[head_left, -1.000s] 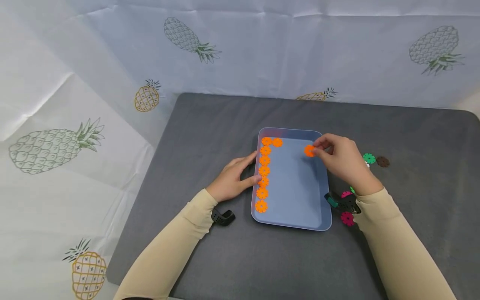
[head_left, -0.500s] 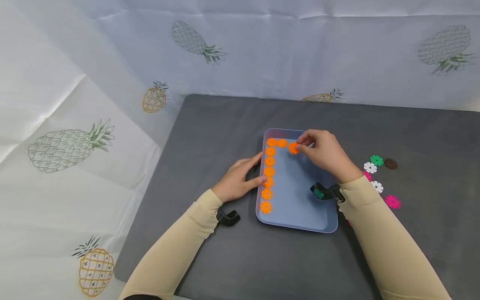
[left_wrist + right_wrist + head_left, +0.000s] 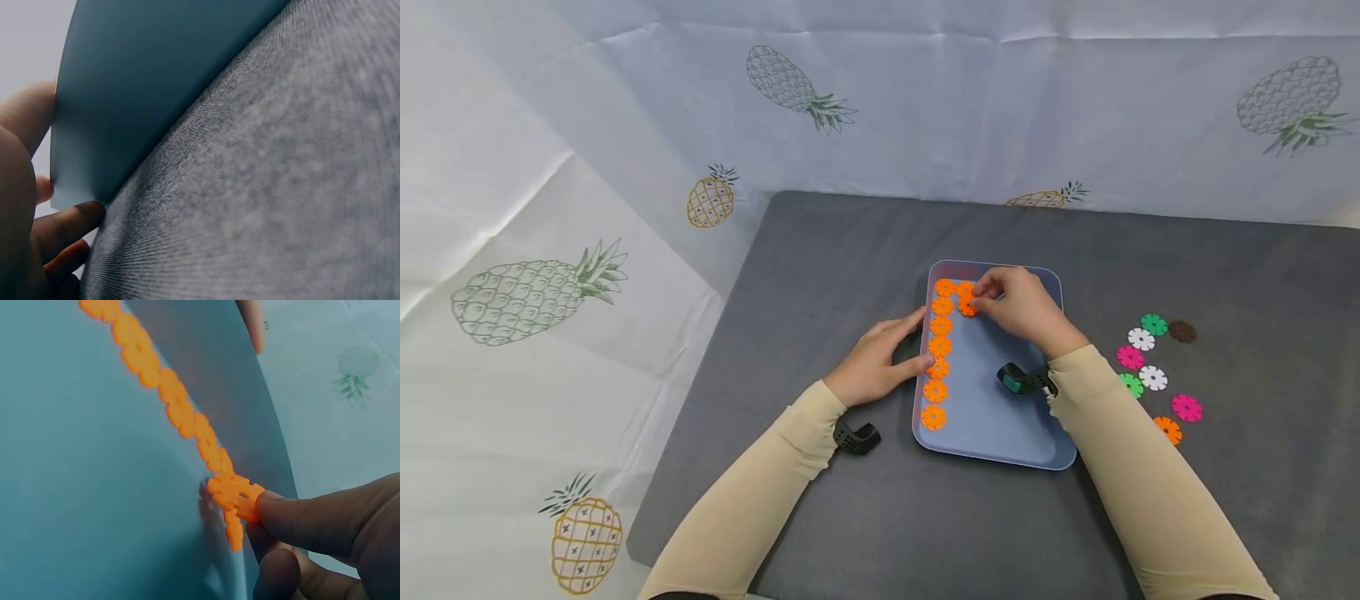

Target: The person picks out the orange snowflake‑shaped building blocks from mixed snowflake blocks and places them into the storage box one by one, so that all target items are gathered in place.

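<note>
A shallow blue tray (image 3: 992, 421) lies on the grey table. My left hand (image 3: 874, 364) holds its left wall, thumb over the rim and the other fingers outside, as the left wrist view also shows. Orange notched snowflake discs (image 3: 939, 346) form a column along the tray's left side, with another disc (image 3: 965, 287) beside the top one. Over the tray's far left part, my right hand (image 3: 1018, 310) pinches one more orange snowflake disc (image 3: 232, 492) between thumb and fingers. In the right wrist view this disc overlaps the row, tilted just above the tray floor.
Right of the tray, loose discs lie on the table: green (image 3: 1153, 325), brown (image 3: 1182, 332), white (image 3: 1153, 377), pink (image 3: 1187, 407) and an orange one (image 3: 1167, 430) partly behind the right sleeve. A pineapple-print cloth (image 3: 910, 117) hangs behind the table.
My right hand has carried the orange disc leftward across the tray to the short top row. The left hand has stayed at the tray's wall. More loose discs show beside the right sleeve.
</note>
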The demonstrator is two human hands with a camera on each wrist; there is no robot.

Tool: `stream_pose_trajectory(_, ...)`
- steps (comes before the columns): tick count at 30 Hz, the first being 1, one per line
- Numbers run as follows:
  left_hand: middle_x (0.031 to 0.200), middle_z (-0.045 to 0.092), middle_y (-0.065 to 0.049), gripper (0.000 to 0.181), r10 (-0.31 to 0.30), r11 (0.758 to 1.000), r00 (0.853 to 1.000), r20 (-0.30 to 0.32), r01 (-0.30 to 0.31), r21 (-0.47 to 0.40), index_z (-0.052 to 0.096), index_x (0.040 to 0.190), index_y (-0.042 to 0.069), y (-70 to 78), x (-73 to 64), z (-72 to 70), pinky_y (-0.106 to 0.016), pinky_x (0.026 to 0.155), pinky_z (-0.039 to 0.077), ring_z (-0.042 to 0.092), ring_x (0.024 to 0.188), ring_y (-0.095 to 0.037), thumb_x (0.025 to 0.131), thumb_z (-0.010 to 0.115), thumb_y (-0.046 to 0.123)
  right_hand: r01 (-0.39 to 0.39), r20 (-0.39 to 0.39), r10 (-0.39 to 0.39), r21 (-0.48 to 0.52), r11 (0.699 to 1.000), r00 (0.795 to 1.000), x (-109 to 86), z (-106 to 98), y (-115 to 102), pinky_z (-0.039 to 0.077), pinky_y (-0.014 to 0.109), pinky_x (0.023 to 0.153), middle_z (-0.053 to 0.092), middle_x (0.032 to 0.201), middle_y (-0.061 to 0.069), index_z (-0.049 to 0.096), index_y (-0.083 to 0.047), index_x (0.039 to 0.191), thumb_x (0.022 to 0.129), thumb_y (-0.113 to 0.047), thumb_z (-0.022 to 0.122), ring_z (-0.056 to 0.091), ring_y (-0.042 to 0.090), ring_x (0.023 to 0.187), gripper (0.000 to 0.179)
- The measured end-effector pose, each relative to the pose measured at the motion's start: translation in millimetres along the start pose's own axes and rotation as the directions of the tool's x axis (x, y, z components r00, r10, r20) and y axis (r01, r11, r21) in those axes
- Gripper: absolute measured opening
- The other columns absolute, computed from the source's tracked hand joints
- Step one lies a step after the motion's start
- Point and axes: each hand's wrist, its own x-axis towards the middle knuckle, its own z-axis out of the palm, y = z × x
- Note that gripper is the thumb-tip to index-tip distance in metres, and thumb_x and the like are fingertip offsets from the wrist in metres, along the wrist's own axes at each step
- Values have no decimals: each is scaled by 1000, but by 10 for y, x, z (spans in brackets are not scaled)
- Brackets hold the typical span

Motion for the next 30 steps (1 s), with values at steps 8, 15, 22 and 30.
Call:
stream_pose_trajectory(8,166,42,-2,79,10,1000,1000,-8,-10,7,25,169,28,-14,5,5,-55,121,32,35,152,-28,104,65,49,-16,39,17,-3,1000,999,53,58,40,48,38,72,72,95,12,71,-4,103,101,-14,71,60,27,80,10)
stream_pose_trajectory(15,166,43,0,79,11,1000,1000,-6,-11,7,24,169,30,-18,26,21,-54,122,32,35,152,-26,104,64,49,-20,43,21,-18,1000,999,73,105,93,49,36,70,73,94,11,72,-4,102,101,-15,72,62,25,78,11)
stream_pose_trajectory(22,167,41,0,79,14,1000,1000,-12,-14,7,25,169,28,-28,29,18,-54,121,32,35,152,-27,104,64,50,-6,35,8,-42,999,999,79,134,93,48,34,67,71,89,12,72,-3,98,99,-14,72,61,25,75,11)
stream_pose_trajectory(30,167,41,3,80,17,1000,1000,-18,-17,23,25,169,30,-43,42,25,-54,121,33,36,151,-27,103,65,50,-6,17,7,-69,998,1000,95,156,91,48,35,68,69,88,12,72,-3,99,100,-14,70,59,25,74,12)
